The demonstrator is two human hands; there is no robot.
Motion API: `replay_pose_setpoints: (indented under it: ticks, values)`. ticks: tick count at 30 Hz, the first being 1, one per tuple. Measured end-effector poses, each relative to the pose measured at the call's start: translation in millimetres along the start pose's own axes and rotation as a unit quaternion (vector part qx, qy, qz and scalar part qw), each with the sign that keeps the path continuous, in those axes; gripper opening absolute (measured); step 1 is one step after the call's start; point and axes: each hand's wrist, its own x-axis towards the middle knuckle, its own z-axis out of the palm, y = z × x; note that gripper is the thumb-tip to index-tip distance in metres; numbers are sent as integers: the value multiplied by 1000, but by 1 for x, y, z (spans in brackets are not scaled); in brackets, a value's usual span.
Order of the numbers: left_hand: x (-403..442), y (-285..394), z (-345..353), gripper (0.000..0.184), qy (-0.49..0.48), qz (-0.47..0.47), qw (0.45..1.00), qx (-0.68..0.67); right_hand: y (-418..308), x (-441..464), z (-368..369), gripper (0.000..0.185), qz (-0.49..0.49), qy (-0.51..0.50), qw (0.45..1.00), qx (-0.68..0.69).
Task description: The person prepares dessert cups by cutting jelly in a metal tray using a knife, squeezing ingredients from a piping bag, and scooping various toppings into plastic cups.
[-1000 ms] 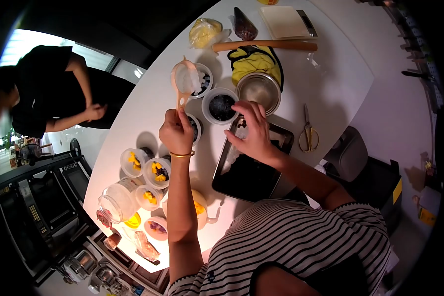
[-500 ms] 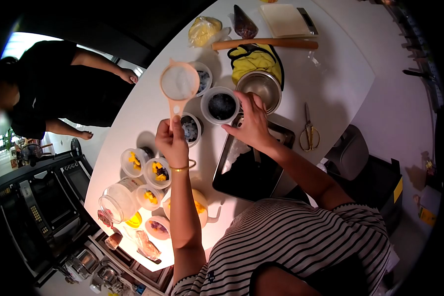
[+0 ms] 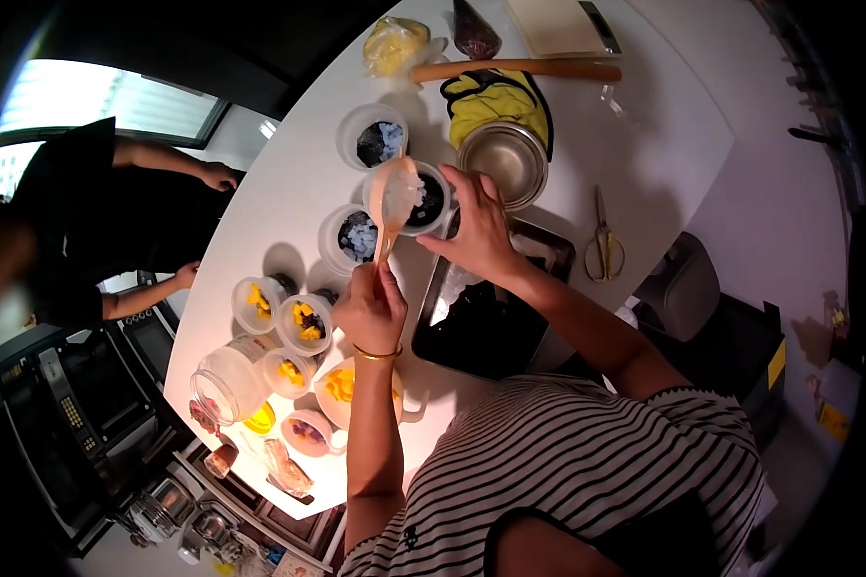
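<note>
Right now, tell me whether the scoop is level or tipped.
Tipped: the scoop in the left hand shows its bowl as a narrow oval over the cup, with pale pieces along one edge.

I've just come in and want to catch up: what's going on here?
The left hand holds a scoop of pale pieces, tilted over a cup with dark contents. The right hand, spread wide, is at that cup's side. Two neighbouring cups hold bluish pieces with something dark.
</note>
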Motion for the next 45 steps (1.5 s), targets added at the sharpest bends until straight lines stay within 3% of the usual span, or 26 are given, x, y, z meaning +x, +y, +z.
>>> replay_pose_setpoints:
  ticks: [5,8,10,14,17,19,24,27,29,30,32,35,45]
  values:
    - [-1,0,2,15,-4,31,999,-24,2,-2,0,87,4,2,1000,6]
    - [-2,-2,1,16,-14,-23,999,-37,0,-2,0,87,14,0,1000,10]
    - [-3,-3,2,19,-22,-77,990,-113,0,-2,0,87,22,-6,1000,10]
    - [-2,-1,1,20,-12,-75,990,-116,2,-2,1,87,17,-2,1000,12]
    - [-3,0,0,17,-17,-63,994,-86,2,-2,2,86,14,-1,1000,11]
    - [-2,1,0,15,-21,26,999,-11,3,-2,1,86,15,-4,1000,12]
    - [-4,-4,1,13,-21,26,999,18,3,-2,1,86,13,-2,1000,14]
    - [-7,-8,3,19,-10,-3,1000,9,3,-3,2,87,13,-2,1000,13]
    - [-7,-7,4,23,-16,-97,988,-118,3,-3,1,86,13,-1,1000,10]
    - [-7,-8,4,23,-15,-97,988,-118,2,-3,1,86,12,0,1000,9]
    - [-9,-12,5,24,-6,-199,922,-332,2,-3,0,86,13,-3,1000,13]
    - [-6,-15,-11,23,22,-253,879,-403,3,-4,-2,85,14,-10,1000,18]
    - [-6,-39,-37,20,76,-250,908,-327,9,-11,-11,79,-7,-24,1000,13]
